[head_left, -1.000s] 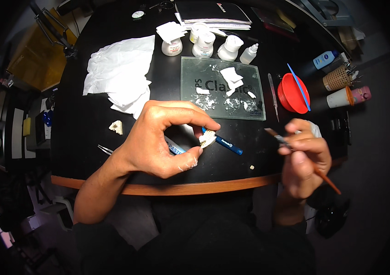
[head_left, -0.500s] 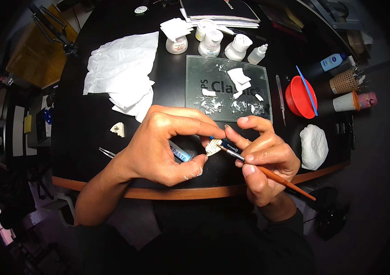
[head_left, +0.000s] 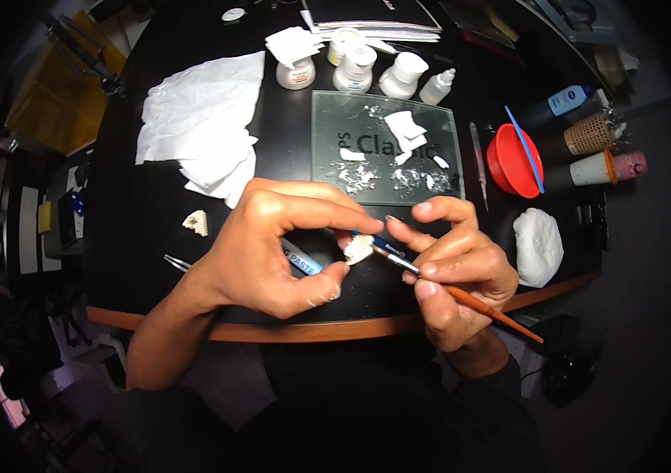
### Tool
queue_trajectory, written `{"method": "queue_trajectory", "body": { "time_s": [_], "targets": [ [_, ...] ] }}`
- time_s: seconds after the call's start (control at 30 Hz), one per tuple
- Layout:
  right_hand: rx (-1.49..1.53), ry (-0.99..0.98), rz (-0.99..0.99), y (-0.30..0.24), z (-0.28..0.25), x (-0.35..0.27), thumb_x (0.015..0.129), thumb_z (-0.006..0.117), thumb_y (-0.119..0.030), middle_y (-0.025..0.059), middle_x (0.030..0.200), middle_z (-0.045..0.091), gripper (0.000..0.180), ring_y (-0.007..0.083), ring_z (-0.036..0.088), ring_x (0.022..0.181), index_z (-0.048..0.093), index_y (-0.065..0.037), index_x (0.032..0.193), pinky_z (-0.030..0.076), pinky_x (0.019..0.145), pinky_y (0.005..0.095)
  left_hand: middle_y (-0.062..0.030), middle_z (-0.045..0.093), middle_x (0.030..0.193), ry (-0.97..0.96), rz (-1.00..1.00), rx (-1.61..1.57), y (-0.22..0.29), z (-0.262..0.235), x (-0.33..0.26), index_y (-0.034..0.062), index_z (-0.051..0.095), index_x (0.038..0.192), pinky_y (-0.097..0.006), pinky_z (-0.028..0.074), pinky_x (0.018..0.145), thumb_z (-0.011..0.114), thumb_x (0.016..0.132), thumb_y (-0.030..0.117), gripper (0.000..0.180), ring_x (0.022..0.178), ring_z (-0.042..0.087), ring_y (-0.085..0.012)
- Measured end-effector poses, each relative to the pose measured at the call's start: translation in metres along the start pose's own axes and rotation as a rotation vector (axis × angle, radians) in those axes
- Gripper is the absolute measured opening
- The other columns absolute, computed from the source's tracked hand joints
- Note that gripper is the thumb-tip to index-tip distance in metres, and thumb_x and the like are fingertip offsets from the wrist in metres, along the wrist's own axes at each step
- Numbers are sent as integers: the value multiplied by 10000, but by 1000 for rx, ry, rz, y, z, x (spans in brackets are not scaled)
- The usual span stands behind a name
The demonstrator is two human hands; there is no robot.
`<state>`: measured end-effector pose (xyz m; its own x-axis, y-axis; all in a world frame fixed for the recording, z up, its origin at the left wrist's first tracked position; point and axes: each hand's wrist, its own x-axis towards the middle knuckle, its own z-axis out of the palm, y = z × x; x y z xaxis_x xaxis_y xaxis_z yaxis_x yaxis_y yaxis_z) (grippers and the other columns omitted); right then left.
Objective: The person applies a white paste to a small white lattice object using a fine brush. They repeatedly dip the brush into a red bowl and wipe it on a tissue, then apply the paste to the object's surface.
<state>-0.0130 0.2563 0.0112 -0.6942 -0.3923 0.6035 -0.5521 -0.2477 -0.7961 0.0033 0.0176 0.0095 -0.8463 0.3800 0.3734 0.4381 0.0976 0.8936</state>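
Observation:
Between thumb and fingertips, my left hand (head_left: 264, 248) pinches a small cream-coloured perforated piece (head_left: 358, 251), wedge-shaped, with a whitish top. A fine brush (head_left: 481, 304) with a brown wooden handle and metal ferrule sits in the grip of my right hand (head_left: 462, 272). Its tip meets the right edge of the piece, and the two hands nearly touch. White smears mark my left thumb. Under the hands lies a blue and grey paste tube (head_left: 304, 261), partly hidden. A similar cream piece (head_left: 195, 223) rests on the table, left of my left hand, near tweezers (head_left: 176, 262).
Beyond the hands lies a glass slab (head_left: 328, 175) with white powder and folded tissue bits. White jars (head_left: 353, 72) and a dropper bottle (head_left: 437, 87) stand behind it. Tissues (head_left: 201, 118) lie left; a red bowl (head_left: 509, 169), blue stick and white lump (head_left: 538, 247) sit right.
The cream piece has turned a little in my left fingers and shifted slightly left, the brush tip following. The whole view has shifted slightly.

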Motion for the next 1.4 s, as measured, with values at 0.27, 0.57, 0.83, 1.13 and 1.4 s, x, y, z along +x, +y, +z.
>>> {"method": "queue_trajectory", "body": {
  "time_s": [0.27, 0.57, 0.83, 1.13, 1.4],
  "targets": [
    [-828, 467, 282, -20, -122, 20, 862, 730, 32, 52, 804, 692, 106, 93, 624, 753, 723, 34, 968, 501, 702, 254, -157, 751, 952, 74, -22, 29, 2, -3, -5, -36, 764, 1065, -276, 564, 744, 694, 654, 9, 420, 792, 703, -180],
    [-943, 330, 404, -15, -181, 20, 879, 753, -60, -16, 774, 703, 95, 44, 599, 729, 772, 16, 932, 465, 680, 219, -168, 741, 981, 56, -11, 67, -1, -1, -3, -56, 751, 1077, -294, 557, 760, 706, 664, 21, 422, 817, 700, -195],
    [-269, 803, 361, -28, -220, -86, 919, 711, -19, 79, 903, 705, 85, 121, 625, 826, 724, 40, 979, 491, 822, 260, -166, 726, 977, 7, -17, 49, 8, 2, -2, -75, 740, 1096, -272, 549, 771, 681, 652, -46, 449, 837, 686, -175],
    [-719, 737, 278, -14, -166, -84, 925, 761, -67, 71, 802, 684, 129, 111, 629, 766, 729, 57, 941, 484, 770, 243, -167, 724, 984, 0, -23, 55, 6, 7, 1, -78, 737, 1101, -277, 546, 795, 678, 655, -57, 450, 852, 682, -178],
    [-1059, 817, 244, -6, -168, -76, 935, 782, -150, 30, 692, 610, 324, 104, 547, 670, 644, 16, 693, 412, 647, 292, -173, 734, 978, 6, -26, 12, 0, 4, -3, -68, 741, 1084, -296, 553, 783, 704, 679, 35, 420, 839, 699, -208]
  ]
}}
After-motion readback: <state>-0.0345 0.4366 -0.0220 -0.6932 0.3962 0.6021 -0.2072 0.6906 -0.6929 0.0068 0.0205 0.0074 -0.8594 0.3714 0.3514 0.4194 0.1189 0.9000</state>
